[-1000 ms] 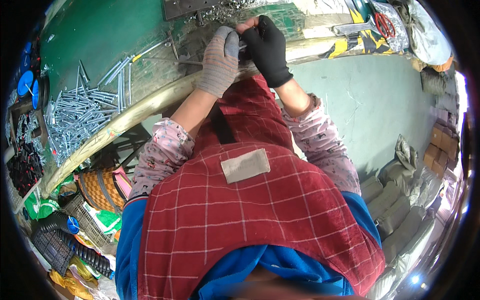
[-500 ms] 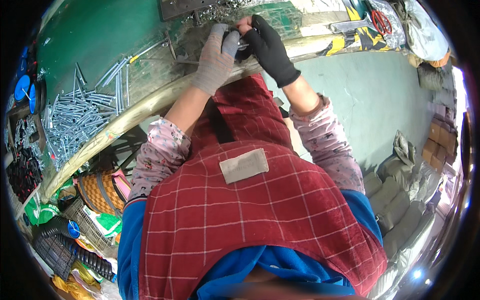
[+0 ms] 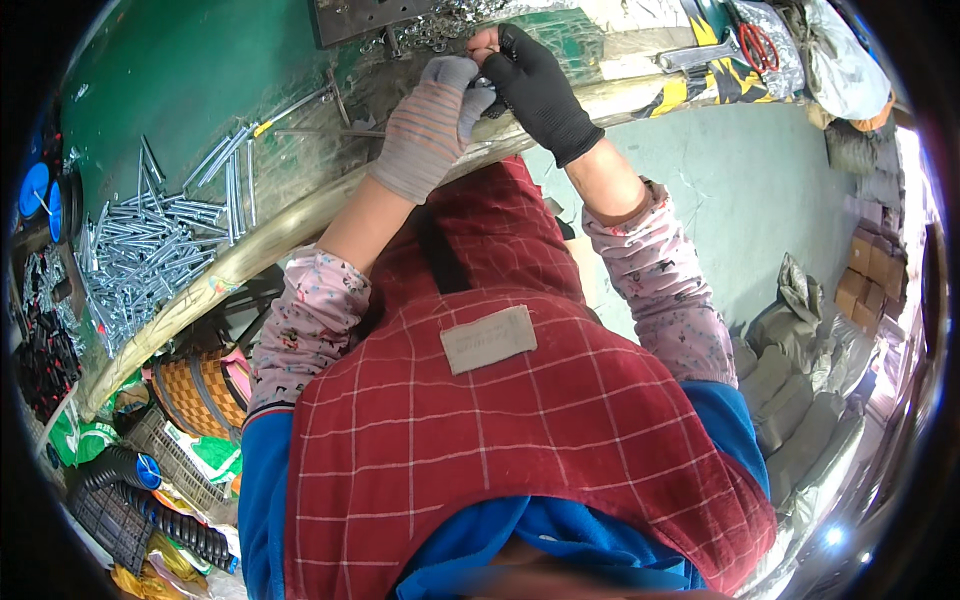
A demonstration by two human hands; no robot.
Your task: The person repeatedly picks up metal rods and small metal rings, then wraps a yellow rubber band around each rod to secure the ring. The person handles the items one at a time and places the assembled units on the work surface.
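Note:
At the near edge of the workbench (image 3: 180, 70), both my hands are close together around a small, dark, shiny part (image 3: 484, 84). My left hand (image 3: 428, 125), in a grey striped glove, has its fingers bent and closed against that part. From the other side, my right hand (image 3: 540, 95) pinches at it in a black glove with bare fingertips. Most of the part is hidden by my fingers, so its kind does not show. Beyond my hands lies a heap of small metal pieces (image 3: 430, 35) beside a dark metal block (image 3: 365, 15).
Long metal bolts (image 3: 160, 240) are heaped on the bench at left. A thin rod with a yellow section (image 3: 285, 112) lies nearer my left hand. An adjustable wrench (image 3: 700, 54) and red-handled scissors (image 3: 757, 48) are at far right. Grey sacks (image 3: 800, 410) stand on the floor.
My left hand has turned slightly and its wrist has shifted left. My right hand has moved slightly up. The dark part between them is now more hidden.

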